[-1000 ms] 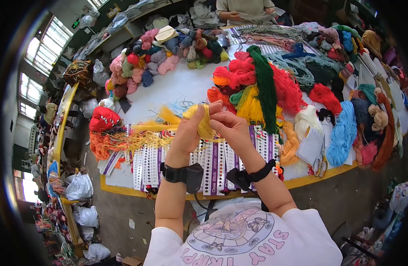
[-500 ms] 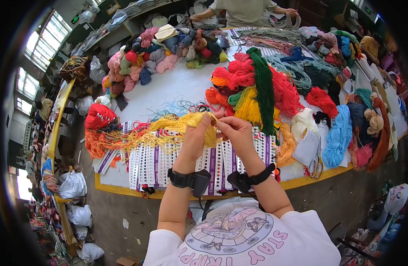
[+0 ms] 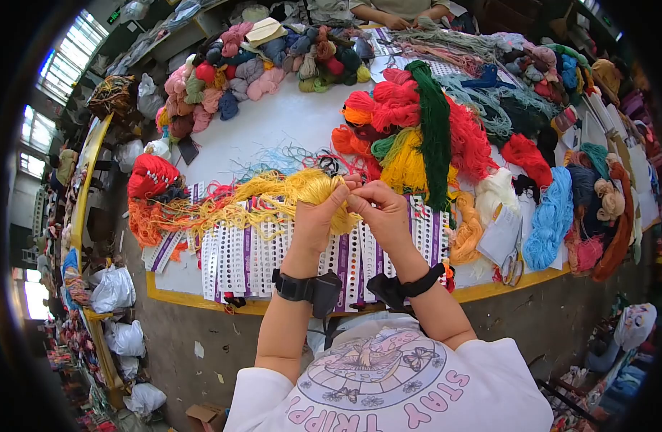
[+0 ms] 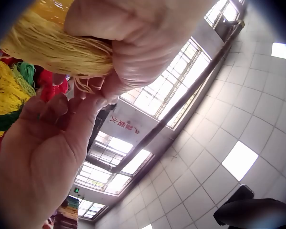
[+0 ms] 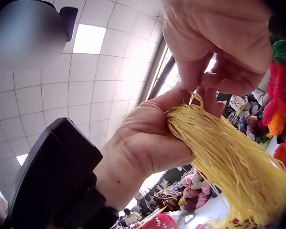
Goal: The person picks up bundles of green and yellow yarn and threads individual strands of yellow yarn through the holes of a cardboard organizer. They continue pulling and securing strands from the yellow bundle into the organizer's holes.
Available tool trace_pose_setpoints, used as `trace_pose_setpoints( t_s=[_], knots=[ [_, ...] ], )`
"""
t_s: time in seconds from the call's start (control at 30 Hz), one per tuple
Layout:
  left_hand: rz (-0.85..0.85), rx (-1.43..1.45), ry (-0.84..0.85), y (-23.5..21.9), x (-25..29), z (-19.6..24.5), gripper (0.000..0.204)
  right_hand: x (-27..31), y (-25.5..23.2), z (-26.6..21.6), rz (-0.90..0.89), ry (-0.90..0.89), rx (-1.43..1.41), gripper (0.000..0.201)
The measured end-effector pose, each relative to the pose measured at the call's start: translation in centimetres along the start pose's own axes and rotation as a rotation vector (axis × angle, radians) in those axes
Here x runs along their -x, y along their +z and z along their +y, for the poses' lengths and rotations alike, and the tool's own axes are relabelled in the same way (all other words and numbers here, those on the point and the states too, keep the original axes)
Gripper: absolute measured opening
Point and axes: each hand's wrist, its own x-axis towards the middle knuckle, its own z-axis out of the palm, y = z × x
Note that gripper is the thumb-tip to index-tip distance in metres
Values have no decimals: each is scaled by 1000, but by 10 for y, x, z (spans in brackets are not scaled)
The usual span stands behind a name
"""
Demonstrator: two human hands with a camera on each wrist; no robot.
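Note:
A hank of yellow thread [image 3: 315, 189] is held in my left hand [image 3: 315, 222], its thumb laid over the bundle. Loose yellow strands trail from it to the left across the cards. My right hand [image 3: 383, 214] meets the left at the hank's end, where its thumb and fingertips pinch a thin strand. In the right wrist view, the yellow hank [image 5: 229, 162] fans out away from the left hand [image 5: 148, 143], and a small loop of thread [image 5: 194, 99] shows between the two hands. Under the hands lie white and purple hole-punched cards [image 3: 263, 259] in a row.
Red and orange skeins [image 3: 155, 178] sit left of the cards. A heap of red, yellow and green skeins [image 3: 399, 108] stands ahead to the right, with blue skeins [image 3: 550, 216] and scissors [image 3: 513, 268] nearby. Another person's hands [image 3: 399, 21] are across the table.
The hands came slightly lower and stay together at the hank's end. The yellow strands, bunched up at first, now spread leftward over the cards. The person opposite moved their arms out and back in.

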Motion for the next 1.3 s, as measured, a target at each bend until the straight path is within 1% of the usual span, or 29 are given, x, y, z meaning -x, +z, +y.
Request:
trace_pose_setpoints(
  t_s=[0.1, 0.2, 0.3, 0.4, 0.5, 0.6, 0.7, 0.8, 0.9, 1.0, 1.1, 1.2, 1.3],
  knots=[
    [94, 12, 19, 1, 0, -3, 22, -1, -1, 7, -9, 57, -35, 9],
    [114, -11, 34, -2, 0, -7, 22, -2, 2, -4, -8, 232, -148, 10],
    [107, -125, 85, 1, 1, -7, 20, -3, 1, 4, -3, 335, -126, 11],
    [102, -206, 112, -1, 0, -12, 23, -4, -1, 8, -21, 351, -122, 11],
    [147, -164, 102, -6, -2, -20, 23, -3, -1, 14, -30, 315, -176, 11],
    [238, -128, 58, -16, -4, -26, 24, -4, -6, 10, 10, 459, -374, 9],
    [186, -13, -15, -9, -1, -19, 24, -3, -3, 18, 28, 112, 4, 8],
    [185, 102, 4, -2, -3, -22, 21, 1, 1, 7, 30, 15, 237, 8],
    [200, 176, -36, -2, -4, -22, 21, 1, 1, 21, 71, 47, 106, 9],
    [175, 162, -43, -10, -5, -31, 24, 1, -2, 17, 54, 265, -133, 10],
    [194, 21, 21, -5, -3, -34, 24, 2, -6, 21, -10, 204, 13, 10],
    [201, -121, 65, -1, -1, -34, 24, 4, -7, 17, -6, 200, 126, 9],
    [252, 246, -181, -10, 2, -18, 22, -1, -11, 37, 209, -119, 160, 10]
  ],
)
